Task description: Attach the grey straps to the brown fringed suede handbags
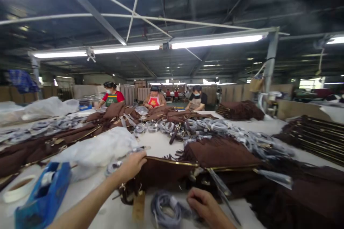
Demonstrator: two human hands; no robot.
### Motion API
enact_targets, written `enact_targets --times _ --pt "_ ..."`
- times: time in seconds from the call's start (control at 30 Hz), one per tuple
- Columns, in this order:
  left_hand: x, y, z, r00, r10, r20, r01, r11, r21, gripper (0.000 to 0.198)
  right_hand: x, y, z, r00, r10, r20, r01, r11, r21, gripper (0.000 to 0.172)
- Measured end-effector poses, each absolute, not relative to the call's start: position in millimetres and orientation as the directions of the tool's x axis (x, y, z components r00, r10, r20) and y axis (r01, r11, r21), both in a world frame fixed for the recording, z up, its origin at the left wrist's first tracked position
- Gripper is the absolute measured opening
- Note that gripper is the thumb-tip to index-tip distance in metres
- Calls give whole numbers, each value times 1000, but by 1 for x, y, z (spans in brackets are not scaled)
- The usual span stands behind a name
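My left hand (134,164) is closed on the upper left corner of a brown bag (163,171) with a gold zipper along its top edge. Below that corner hang dark straps with metal hooks and a tan tag (139,205). A coiled strap in clear plastic wrap (166,209) lies on the table in front of the bag. Right beside its wrapping is my right hand (205,205), fingers curled together; what they pinch, if anything, is hidden. Behind the held bag lies another brown piece with fringe (220,152).
A blue tape dispenser (44,193) and a tape roll (20,188) stand at left, by a white plastic bag (99,148). Several wrapped strap coils (199,125) cross the table. Stacked zippered bags (314,139) lie at right. Co-workers (154,98) work across the table.
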State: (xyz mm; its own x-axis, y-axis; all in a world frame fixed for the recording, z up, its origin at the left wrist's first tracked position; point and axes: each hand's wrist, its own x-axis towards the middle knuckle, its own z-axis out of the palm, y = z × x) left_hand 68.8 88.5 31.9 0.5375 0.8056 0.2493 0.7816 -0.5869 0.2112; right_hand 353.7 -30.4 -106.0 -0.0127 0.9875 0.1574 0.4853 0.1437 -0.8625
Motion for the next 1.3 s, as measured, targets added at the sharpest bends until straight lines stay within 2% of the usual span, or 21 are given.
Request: enact_targets --times 0.1,0.17,0.27,0.4,0.47,0.53,0.63,0.77,0.93,1.0,1.07,1.17,1.3 --pt "71 65 13 618 775 132 734 -629 256 12 349 -33 -104 -53 966 254 429 252 -867 22" --pt "69 52 8 641 764 76 724 -635 270 17 347 -35 -99 -48 959 280 418 274 -866 20" --pt "66 47 5 591 800 102 747 -591 305 17 343 -40 -90 -54 948 313 435 304 -847 18" --pt "63 60 3 527 839 139 739 -532 412 14 334 -54 -67 -60 931 359 437 348 -830 19" --pt "60 65 1 529 841 112 717 -513 472 16 326 -65 -50 -85 955 285 383 295 -875 17" --pt "58 65 -2 533 839 107 698 -508 506 15 315 -76 -33 -175 973 153 338 205 -918 12" --pt "61 55 -8 512 844 162 694 -517 501 15 296 -85 -18 -317 947 44 408 178 -895 8" --pt "65 41 -17 511 834 210 660 -536 527 24 276 -76 -25 -351 928 124 501 298 -813 12" --pt "48 35 -17 568 805 169 541 -520 661 28 270 -52 -50 -271 951 151 387 251 -888 10" --pt "34 32 -16 634 765 109 474 -496 728 37 272 -45 -55 -246 953 176 367 259 -893 11" --pt "20 29 -20 722 691 39 418 -480 771 55 276 -42 -60 -201 946 255 386 316 -867 10" --pt "9 28 -37 801 598 7 408 -554 726 80 287 -40 -69 -82 947 312 405 318 -857 12" --pt "14 25 -64 800 590 109 442 -702 559 79 297 -37 -85 -15 987 161 313 157 -937 22"
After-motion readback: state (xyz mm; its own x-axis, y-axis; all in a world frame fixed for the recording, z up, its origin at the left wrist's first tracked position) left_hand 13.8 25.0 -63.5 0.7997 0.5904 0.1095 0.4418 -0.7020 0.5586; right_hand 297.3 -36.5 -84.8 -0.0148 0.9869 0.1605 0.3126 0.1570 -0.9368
